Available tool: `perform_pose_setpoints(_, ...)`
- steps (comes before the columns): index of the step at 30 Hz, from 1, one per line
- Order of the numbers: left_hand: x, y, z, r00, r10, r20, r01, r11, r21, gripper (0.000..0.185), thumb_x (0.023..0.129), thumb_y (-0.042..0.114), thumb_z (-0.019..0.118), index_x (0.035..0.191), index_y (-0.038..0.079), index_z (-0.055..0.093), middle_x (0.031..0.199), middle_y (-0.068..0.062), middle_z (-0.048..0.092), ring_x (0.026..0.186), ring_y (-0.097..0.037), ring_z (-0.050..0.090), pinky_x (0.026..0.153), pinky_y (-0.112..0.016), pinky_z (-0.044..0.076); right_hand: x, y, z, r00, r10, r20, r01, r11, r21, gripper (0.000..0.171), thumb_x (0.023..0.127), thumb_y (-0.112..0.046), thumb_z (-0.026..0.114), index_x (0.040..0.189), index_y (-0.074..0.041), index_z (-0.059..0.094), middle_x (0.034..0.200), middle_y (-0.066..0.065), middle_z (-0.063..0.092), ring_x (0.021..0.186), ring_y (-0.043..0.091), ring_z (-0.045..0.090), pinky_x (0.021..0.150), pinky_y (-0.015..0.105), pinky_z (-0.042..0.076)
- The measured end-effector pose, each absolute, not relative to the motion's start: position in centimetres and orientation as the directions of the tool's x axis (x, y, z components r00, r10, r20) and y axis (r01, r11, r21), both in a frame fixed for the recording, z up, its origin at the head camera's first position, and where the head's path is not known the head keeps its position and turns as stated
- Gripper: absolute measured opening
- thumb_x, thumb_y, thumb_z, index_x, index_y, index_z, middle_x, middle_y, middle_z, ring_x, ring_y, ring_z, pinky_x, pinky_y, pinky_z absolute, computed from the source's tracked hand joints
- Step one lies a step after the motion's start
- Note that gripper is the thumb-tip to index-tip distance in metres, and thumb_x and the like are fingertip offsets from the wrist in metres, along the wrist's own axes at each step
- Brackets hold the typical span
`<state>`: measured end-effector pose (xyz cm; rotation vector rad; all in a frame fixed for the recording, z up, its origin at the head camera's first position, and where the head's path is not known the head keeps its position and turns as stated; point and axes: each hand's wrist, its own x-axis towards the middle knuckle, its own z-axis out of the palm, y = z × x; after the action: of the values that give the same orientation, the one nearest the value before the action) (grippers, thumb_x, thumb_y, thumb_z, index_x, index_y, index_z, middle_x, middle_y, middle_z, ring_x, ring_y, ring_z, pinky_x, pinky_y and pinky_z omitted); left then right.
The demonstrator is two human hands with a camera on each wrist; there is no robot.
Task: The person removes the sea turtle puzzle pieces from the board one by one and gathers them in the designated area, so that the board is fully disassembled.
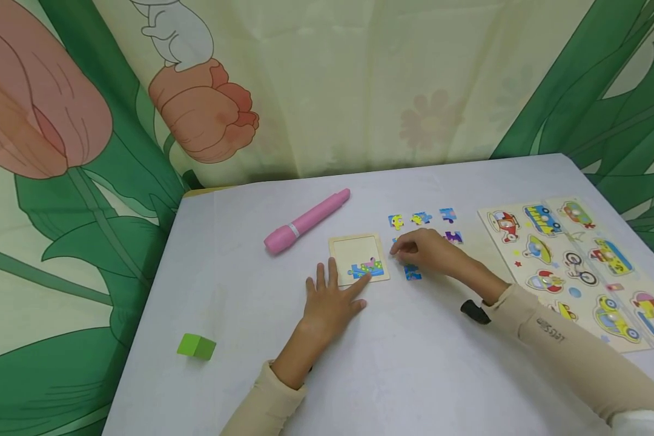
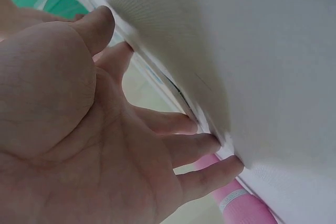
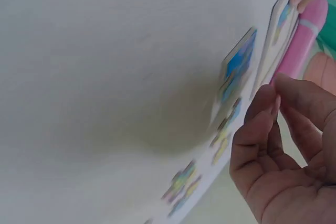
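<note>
Steadying the puzzle tray [image 1: 342, 251] at frame centre, my left hand [image 1: 331, 301] lies flat on the worktop [image 1: 240, 290], fingers straight, fingertips touching the tray's lower edge. My right hand [image 1: 426, 249], just right of the tray, has curled fingers pinching near a loose puzzle piece [image 1: 412, 273]; whether it actually holds one, I cannot tell. Pieces look thin, stiff, light and likely to slide; best taken by opposite edges. Pink marker [image 1: 307, 221] lies upper left of the tray.

Small dark lettering is seen on the right sleeve [image 1: 550, 330], upside down and too blurred to be read.
</note>
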<state>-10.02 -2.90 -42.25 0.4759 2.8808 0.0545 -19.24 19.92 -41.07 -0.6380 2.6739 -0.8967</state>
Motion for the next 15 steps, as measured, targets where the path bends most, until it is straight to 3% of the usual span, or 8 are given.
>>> perform_pose_setpoints(6, -10.2, -3.0, -42.4, -0.923, 0.323, -0.21, 0.319, 0.946, 0.055, 0.054, 0.092, 0.052, 0.041, 0.142, 0.046, 0.022, 0.148, -0.026, 0.012, 0.132, -0.047, 0.014, 0.1, -0.059, 0.022, -20.8, 16.7, -41.7, -0.818, -0.562, -0.123, -0.341, 0.645, -0.684, 0.011, 0.086, -0.015, 0.065, 0.095, -0.016, 0.071, 0.086, -0.005, 0.065, 0.074, 0.015, 0.052, 0.066, 0.03, 0.045)
perform_pose_setpoints(11, -10.1, -3.0, -42.5, -0.919, 0.34, -0.201, 0.334, 0.94, 0.066, 0.054, 0.092, 0.053, 0.041, 0.142, 0.045, 0.023, 0.147, -0.026, 0.014, 0.132, -0.047, 0.015, 0.099, -0.059, 0.024, -21.1, 15.5, -42.5, -0.821, -0.543, -0.176, -0.284, 0.656, -0.7, 0.007, 0.082, -0.018, 0.07, 0.088, -0.016, 0.071, 0.073, -0.003, 0.062, 0.07, 0.015, 0.052, 0.065, 0.03, 0.044)
perform_pose_setpoints(15, -9.9, -3.6, -42.1, -0.912, 0.354, -0.208, 0.339, 0.935, 0.107, 0.051, 0.092, 0.051, 0.041, 0.141, 0.044, 0.027, 0.148, -0.025, 0.013, 0.133, -0.044, 0.015, 0.1, -0.058, 0.022, -20.8, 15.2, -42.4, -0.811, -0.561, -0.168, -0.298, 0.642, -0.706, 0.005, 0.083, -0.013, 0.068, 0.086, -0.016, 0.071, 0.073, -0.003, 0.062, 0.07, 0.014, 0.052, 0.065, 0.03, 0.044)
